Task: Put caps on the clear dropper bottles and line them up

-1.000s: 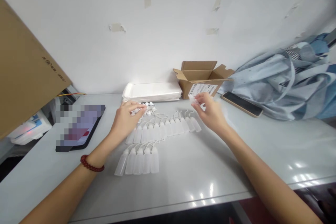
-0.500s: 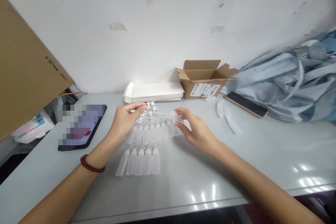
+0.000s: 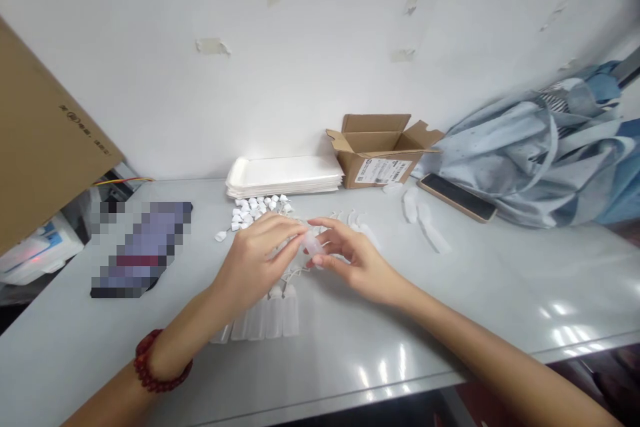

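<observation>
In front of me my right hand grips a small translucent plastic bottle between thumb and fingers. My left hand is closed in a pinch at the bottle's upper left end; whatever sits between those fingertips is hidden. White caps lie in a loose pile just behind the left hand. Nearer to me, several translucent bottles with thin pale loops at their tops form a row, partly covered by the left wrist. Other bottles show behind the right hand.
A stack of white envelopes and an open cardboard box stand against the wall. Loose clear pieces and a phone lie to the right, beside blue-grey fabric. A blurred-out device lies left.
My left hand has left the cap pile and come right, towards me, to the bottle. The right hand has brought the bottle slightly left and nearer. The view has shifted a little.
</observation>
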`<state>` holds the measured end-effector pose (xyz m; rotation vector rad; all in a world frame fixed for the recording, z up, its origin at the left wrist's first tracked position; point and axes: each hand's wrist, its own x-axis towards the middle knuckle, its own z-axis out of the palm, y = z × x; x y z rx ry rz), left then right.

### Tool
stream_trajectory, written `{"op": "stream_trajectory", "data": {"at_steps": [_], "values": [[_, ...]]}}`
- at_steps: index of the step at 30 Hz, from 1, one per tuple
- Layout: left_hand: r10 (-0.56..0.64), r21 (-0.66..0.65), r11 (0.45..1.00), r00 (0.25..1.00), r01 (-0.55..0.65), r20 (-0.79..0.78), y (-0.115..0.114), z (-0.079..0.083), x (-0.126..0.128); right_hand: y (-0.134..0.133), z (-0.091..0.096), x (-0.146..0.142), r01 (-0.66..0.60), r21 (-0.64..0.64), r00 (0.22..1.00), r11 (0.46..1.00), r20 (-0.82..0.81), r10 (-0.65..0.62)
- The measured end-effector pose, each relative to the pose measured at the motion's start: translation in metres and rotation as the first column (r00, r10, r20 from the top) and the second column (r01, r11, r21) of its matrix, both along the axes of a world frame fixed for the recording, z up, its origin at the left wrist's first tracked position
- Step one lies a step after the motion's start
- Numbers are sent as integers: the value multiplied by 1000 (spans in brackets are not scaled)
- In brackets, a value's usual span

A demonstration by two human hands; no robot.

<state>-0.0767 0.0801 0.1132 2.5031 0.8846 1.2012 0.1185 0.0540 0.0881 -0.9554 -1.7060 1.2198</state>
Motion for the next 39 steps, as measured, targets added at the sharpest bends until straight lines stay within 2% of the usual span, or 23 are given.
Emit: {"op": "stream_trajectory", "data": {"at_steps": [6, 12, 21, 27, 32, 39], "values": [[-30, 120, 992, 999, 34, -38, -4, -3, 3, 0, -1, 0, -7, -61, 994, 998, -111, 0], [-43, 173, 983, 997, 54, -65, -7, -9, 6, -2, 2, 0, 82, -67, 986, 994, -139, -91], [-35, 249, 966, 991, 66, -128, -7, -17, 5, -2, 4, -3, 157, -146, 964, 977, -192, -184], [-35, 237, 970, 993, 60, -109, -8, -15, 8, -1, 10, -2, 118, -226, 941, 967, -286, -182], [25, 239, 971, 999, -16, -35, -11, -11, 11, 0, 11, -2, 107, -284, 931, 953, -307, -196], [18, 274, 961, 983, 33, -184, -16, -8, 12, -5, 14, -6, 30, -329, 912, 944, -378, -160]]}}
